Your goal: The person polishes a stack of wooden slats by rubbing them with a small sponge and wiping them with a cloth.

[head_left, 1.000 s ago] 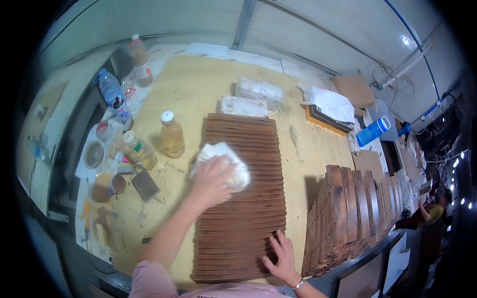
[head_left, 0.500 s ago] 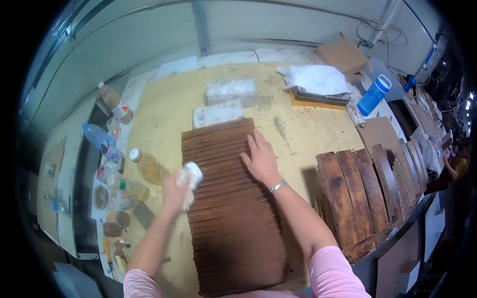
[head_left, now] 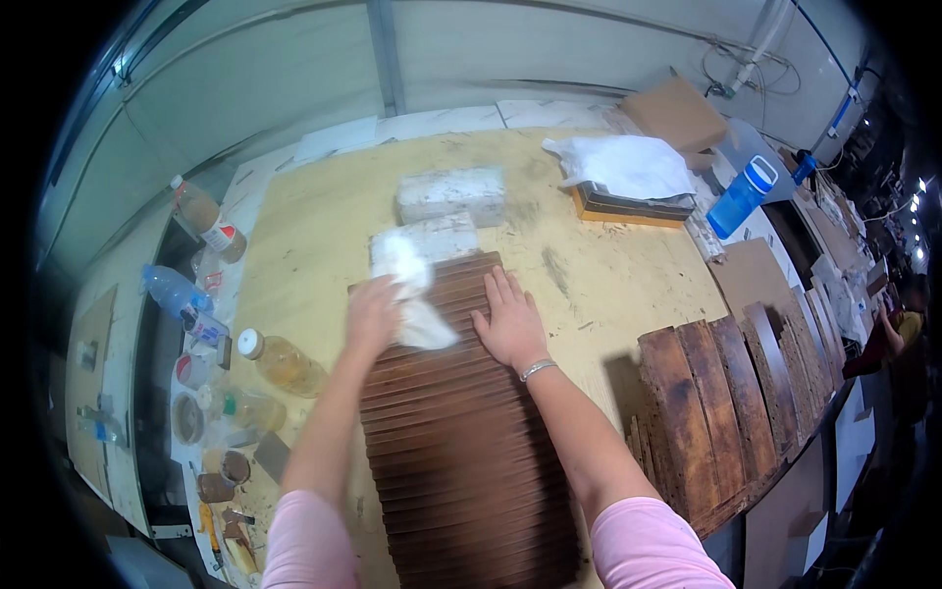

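A brown ridged wood panel (head_left: 442, 422), made of many narrow slats side by side, lies lengthwise in front of me on the worktable (head_left: 608, 285). My left hand (head_left: 373, 319) is closed around a white cloth (head_left: 424, 327) over the far left part of the panel; the cloth is partly smeared by motion. My right hand (head_left: 510, 324) lies flat with its fingers stretched along the panel's far right edge. Beyond the far end, close to the cloth, sit two whitish blocks (head_left: 451, 194).
Bottles of amber liquid (head_left: 280, 363) and other bottles and jars line the left side. Rough brown boards (head_left: 702, 407) lean in a row at the right. A blue bottle (head_left: 742, 199), a cardboard box (head_left: 672, 113) and a white-covered stack (head_left: 620, 165) stand far right. Another person (head_left: 888, 334) is at the right rim.
My left hand has moved away from me and slightly right with the cloth, which now spreads over the panel's far end. The right hand stays on the panel's edge.
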Action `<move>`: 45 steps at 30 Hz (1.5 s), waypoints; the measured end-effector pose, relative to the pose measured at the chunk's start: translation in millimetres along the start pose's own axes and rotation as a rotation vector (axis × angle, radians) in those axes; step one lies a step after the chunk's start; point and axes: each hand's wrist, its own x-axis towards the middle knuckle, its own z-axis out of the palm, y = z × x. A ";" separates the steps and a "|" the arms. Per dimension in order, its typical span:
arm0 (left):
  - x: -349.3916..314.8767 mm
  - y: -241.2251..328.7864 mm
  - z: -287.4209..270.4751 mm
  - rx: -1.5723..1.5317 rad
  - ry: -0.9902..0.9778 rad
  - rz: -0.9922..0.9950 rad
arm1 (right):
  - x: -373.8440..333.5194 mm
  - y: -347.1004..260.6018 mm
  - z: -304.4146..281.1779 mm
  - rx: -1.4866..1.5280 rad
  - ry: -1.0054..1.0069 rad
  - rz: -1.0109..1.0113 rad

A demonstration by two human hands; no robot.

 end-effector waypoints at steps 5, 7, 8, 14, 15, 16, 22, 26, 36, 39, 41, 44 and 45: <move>13.4 -18.0 -35.2 -0.033 -0.094 -0.268 | -0.4 -2.3 1.3 0.008 0.020 0.009; 45.7 43.0 1.1 -0.230 -0.239 -0.262 | -1.7 3.5 5.3 -0.010 0.016 0.017; 39.4 48.6 34.4 0.064 -0.084 0.105 | 2.1 -9.9 6.3 -0.009 0.006 -0.028; 62.7 91.7 48.7 -0.116 -0.237 0.080 | 5.0 -2.9 3.9 0.006 -0.026 0.035; 55.6 91.6 26.9 -0.152 -0.275 -0.016 | 0.9 4.0 1.6 0.029 0.005 0.053; 40.6 61.8 19.7 -0.148 -0.240 -0.094 | -0.6 -0.4 -0.9 0.056 0.014 0.058; 31.3 44.6 7.5 0.022 -0.187 -0.060 | -2.7 -3.4 0.4 0.042 0.009 0.062; 63.2 108.5 45.2 -0.115 -0.205 0.055 | 4.7 -8.2 4.3 0.086 0.019 0.091; -11.2 -5.6 -29.1 -0.071 -0.071 -0.394 | 2.7 -4.9 3.7 0.061 0.063 0.082; -2.6 56.1 9.2 0.091 -0.117 -0.118 | 3.9 -8.1 0.7 0.084 0.035 0.088; 7.5 86.3 7.7 0.043 -0.064 -0.171 | 4.2 -5.3 1.3 0.071 0.052 0.087; -17.5 26.5 -18.6 0.003 0.009 -0.046 | 3.7 1.2 9.9 0.043 0.105 0.060; -28.8 1.8 -29.7 0.017 0.034 -0.071 | 3.3 2.4 12.2 0.044 0.109 0.057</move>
